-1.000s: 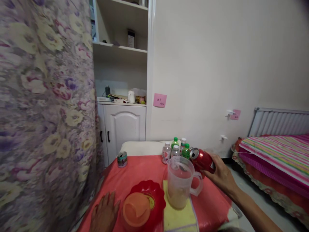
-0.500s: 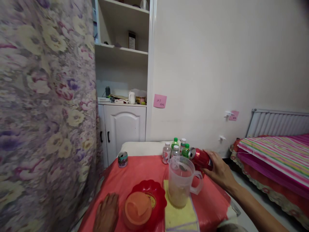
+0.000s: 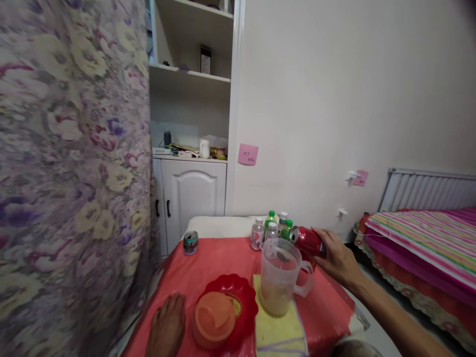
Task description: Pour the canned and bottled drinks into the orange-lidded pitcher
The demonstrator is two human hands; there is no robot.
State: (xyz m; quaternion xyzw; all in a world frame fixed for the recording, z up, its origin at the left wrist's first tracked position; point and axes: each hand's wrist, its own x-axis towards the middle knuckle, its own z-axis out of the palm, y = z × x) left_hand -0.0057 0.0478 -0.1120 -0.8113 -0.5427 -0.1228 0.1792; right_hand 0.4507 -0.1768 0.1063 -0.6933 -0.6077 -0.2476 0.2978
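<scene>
My right hand (image 3: 336, 258) is wrapped round a red can (image 3: 309, 241), which lies tilted on its side with its opening toward the translucent pitcher (image 3: 278, 292). Pale liquid stands in the lower part of the pitcher, on a folded yellow cloth (image 3: 278, 332). Flat on the red table cover (image 3: 219, 255), my left hand (image 3: 167, 322) holds nothing. To its right, an orange lidded container (image 3: 214, 320) rests on a scalloped red plate (image 3: 248, 302).
Several small bottles (image 3: 258, 234) with white or green caps cluster behind the pitcher. A small teal can (image 3: 191, 243) stands at the table's back left. A floral curtain (image 3: 74, 173) hangs at left; a bed (image 3: 427, 243) is at right.
The view has shifted slightly. My right hand still holds the tilted red can near the pitcher, and my left hand stays on the table.
</scene>
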